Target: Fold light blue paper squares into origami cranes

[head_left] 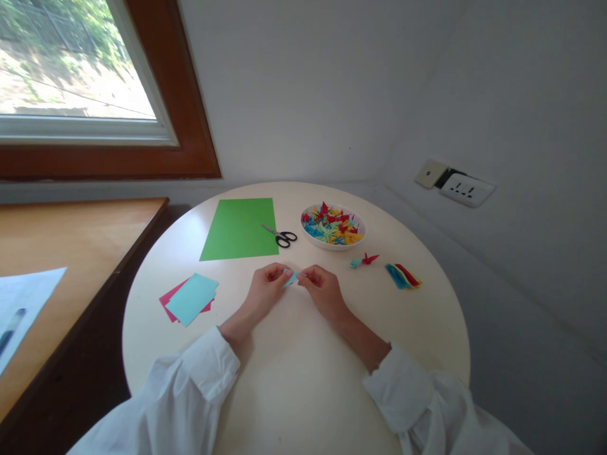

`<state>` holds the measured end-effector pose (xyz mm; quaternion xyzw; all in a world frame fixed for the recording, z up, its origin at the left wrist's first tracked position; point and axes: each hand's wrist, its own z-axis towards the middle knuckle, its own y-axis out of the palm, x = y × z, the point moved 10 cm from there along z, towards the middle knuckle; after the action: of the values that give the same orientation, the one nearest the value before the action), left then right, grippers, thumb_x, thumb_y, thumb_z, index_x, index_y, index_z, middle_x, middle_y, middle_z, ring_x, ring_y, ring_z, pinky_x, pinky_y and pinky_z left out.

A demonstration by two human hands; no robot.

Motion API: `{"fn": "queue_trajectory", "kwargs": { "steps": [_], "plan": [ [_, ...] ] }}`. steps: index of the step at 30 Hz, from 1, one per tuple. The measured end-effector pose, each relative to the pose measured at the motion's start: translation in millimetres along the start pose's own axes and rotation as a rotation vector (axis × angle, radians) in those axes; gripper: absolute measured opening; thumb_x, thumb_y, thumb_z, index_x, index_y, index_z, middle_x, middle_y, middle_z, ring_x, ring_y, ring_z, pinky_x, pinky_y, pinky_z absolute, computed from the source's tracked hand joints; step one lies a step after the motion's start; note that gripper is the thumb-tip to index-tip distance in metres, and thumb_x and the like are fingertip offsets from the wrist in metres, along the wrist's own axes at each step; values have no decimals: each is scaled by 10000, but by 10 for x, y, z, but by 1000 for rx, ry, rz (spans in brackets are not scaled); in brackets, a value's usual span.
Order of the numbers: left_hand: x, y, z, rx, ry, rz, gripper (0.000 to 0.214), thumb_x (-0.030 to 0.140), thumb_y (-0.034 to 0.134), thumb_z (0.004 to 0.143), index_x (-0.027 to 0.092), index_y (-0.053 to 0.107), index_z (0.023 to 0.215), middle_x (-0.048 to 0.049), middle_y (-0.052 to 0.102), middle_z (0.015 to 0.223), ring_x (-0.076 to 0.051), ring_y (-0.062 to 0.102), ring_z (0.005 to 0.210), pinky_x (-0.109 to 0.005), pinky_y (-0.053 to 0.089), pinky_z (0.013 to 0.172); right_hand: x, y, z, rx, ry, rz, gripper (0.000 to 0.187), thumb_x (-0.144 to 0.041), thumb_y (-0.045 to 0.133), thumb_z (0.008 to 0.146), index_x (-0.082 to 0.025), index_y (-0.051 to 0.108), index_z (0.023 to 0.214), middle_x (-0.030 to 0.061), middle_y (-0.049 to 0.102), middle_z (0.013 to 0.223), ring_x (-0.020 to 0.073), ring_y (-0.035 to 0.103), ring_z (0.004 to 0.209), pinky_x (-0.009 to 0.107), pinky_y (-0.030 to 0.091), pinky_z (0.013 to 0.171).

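A small light-blue paper piece [291, 277] is held between both hands just above the round cream table [294, 379]. My left hand [264, 289] pinches its left end with curled fingers. My right hand [321, 289] pinches its right end in the same way. Both wrists rest on the table, and white sleeves cover my forearms.
A green sheet [241, 228] lies at the back with black scissors [281, 235] at its right edge. A white bowl [332, 245] holds several folded paper cranes. Two small folded pieces [365, 260], a stack of coloured strips [403, 276] and blue-on-pink sheets [190, 299] also lie there.
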<state>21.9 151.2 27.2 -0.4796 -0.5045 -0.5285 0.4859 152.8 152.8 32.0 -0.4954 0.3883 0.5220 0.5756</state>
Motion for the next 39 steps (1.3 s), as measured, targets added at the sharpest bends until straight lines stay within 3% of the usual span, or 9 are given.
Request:
{"fn": "queue_trajectory", "kwargs": {
  "steps": [8,15,25,30,33,39],
  "plan": [
    [77,-54,-23,62,51,75,208,326,669,623,124,625,640,-7,609,590,-101,504,551,-219,371,544,-48,1,-9,4,-29,28,170,-334,591,703,-177,557,648,0,596,582,127,531,539,251,424,548],
    [22,50,-29,-41,-23,61,280,395,631,658,116,645,636,-21,614,585,-108,520,555,-226,386,553,4,-108,31,95,55,150,212,-379,616,645,-181,548,607,-12,575,526,133,547,530,267,449,555],
    [37,33,-7,-40,-3,74,239,352,652,629,119,630,581,-14,602,540,-100,508,509,-221,381,525,-43,-102,30,87,49,260,251,-335,668,579,-192,546,745,-23,591,591,127,559,546,274,464,569],
    [31,-5,-15,4,-38,9,355,323,687,605,121,637,891,0,616,523,-123,569,539,-223,412,534,-38,-127,32,105,34,216,176,-288,612,618,-194,538,747,-56,519,489,110,499,470,248,415,491],
    [75,21,-20,-27,1,-23,423,313,706,589,131,616,959,-18,659,603,-131,597,594,-230,435,568,-19,-178,36,151,32,197,151,-273,589,626,-193,538,744,-52,519,506,108,496,478,244,406,488],
    [106,-8,-8,-8,63,-8,259,285,708,583,126,661,782,-82,695,829,-166,623,737,-287,473,718,-17,-185,48,158,34,213,160,-285,592,621,-191,538,740,-47,524,517,109,493,486,245,413,491]
  ]
}}
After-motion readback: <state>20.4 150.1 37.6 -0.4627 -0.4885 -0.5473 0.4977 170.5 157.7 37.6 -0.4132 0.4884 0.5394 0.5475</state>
